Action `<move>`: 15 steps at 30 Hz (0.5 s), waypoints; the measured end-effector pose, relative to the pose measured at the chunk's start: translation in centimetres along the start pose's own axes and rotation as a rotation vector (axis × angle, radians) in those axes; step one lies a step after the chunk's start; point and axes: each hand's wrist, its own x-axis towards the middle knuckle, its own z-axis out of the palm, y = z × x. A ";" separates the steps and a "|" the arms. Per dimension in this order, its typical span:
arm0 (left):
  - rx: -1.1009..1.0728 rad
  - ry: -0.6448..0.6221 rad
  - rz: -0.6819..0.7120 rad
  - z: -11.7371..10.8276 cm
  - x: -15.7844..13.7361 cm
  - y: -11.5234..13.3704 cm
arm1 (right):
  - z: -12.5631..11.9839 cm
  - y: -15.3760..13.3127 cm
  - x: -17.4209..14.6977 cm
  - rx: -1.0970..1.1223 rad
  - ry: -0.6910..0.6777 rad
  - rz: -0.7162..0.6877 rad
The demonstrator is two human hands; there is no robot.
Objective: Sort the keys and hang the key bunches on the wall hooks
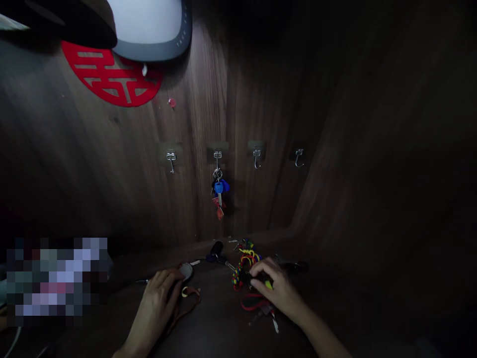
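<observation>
Here | multicoloured braided cord (pixel 236 277) | just left of right hand (pixel 275 284)

Clock from view centre. Bare desk (pixel 219 328) at 6 o'clock: passable lane between left hand (pixel 160 291) (7) and right hand (pixel 274 283) (5), narrowed by brown strap (pixel 198 299) on 7 side, red strap (pixel 244 301) on 5 side. Lane's far end obstructed by black fob (pixel 216 248) and bright cords (pixel 250 252). Hanging keys (pixel 219 188) at 8, near centre, in front of wall (pixel 197 209). 1 o'clock hook (pixel 257 158) and 2 o'clock hook (pixel 299 158) reachable from front. Grey-rimmed pale object (pixel 149 25) at 11 covers upper wall. 3 o'clock too dark to judge.
</observation>
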 end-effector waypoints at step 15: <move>-0.013 -0.004 -0.004 0.1 0.0 -0.2 | 0.4 -1.2 -0.2 -0.312 -0.167 -0.006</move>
